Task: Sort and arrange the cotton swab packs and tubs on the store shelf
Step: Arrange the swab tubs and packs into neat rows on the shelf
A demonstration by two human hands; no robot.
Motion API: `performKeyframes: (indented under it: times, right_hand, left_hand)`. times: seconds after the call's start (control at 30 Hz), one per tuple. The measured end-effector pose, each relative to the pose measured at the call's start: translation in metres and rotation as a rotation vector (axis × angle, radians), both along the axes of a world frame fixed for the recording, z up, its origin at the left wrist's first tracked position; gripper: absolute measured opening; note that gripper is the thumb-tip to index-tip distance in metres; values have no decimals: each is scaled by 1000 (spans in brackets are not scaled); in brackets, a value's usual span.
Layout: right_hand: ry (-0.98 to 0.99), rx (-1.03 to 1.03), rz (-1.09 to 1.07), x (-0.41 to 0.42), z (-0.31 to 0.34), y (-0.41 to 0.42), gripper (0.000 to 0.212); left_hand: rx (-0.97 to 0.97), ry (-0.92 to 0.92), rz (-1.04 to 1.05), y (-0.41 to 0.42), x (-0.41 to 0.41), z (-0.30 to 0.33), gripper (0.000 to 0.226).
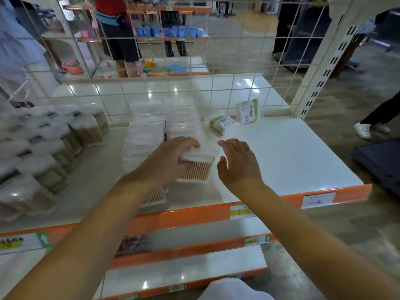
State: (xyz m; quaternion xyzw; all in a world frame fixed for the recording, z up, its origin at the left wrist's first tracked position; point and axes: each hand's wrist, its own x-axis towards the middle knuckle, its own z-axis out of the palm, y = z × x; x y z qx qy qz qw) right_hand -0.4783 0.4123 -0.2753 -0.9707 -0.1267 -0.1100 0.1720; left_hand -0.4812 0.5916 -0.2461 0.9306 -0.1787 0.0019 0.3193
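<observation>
Left hand (173, 156) is gripping a clear rectangular swab pack (195, 167), fingers curling over its top edge and thumb apparently underneath, though the thumb is hidden. The pack is sitting at the front of the right row of clear flat packs (184, 120); whether it is resting on the shelf (292, 156) or lifted is not readable because of blur.

Right hand (237, 163) is hovering just right of the pack, fingers spread and relaxed, holding nothing, not touching the pack.

Left of the gripping fingers, a second row of flat packs (145, 131) is running back toward the wire grid (216, 61). Further left, stacked round tubs (54, 148) are filling that side. Beyond the fingertips and to the right, 2 green-labelled packs (221, 123) are lying loose, 1 tipped flat, 1 (249, 111) leaning upright.

Risks, as judged:
- The grip is looking top-heavy; a smooth plastic pack may be slipping out if swung quickly, dropping past the orange shelf lip (270, 202) onto lower shelves.
- Pushing the pack back into its row may be shunting the packs behind it and skewing the line.
- The left forearm is passing close to the left row; a sideways sweep could be toppling those packs.
- The right hand, if reaching past for the green packs, could be knocking the upright 1 over.
</observation>
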Motion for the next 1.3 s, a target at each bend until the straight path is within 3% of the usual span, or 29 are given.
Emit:
performKeyframes:
  times: [0.13,0.33,0.57,1.0,1.3]
  right_hand:
    - [42,-35,9,-3,-6,4,41]
    - [70,-48,-1,-5,-9,5,41]
    - [64,-91,55,-7,-14,9,36]
    - [55,-65,103,-6,-18,3,39]
    - [-116,53,35,35,6,-17,35]
  left_hand:
    - [319,-171,-45,1,0,-5,44]
    - [481,-261,-8,7,0,-2,35]
    - [462,-228,14,1,-1,-2,53]
    - [576,-170,20,-14,6,8,44]
    - [513,-367,96,-71,45,34,40]
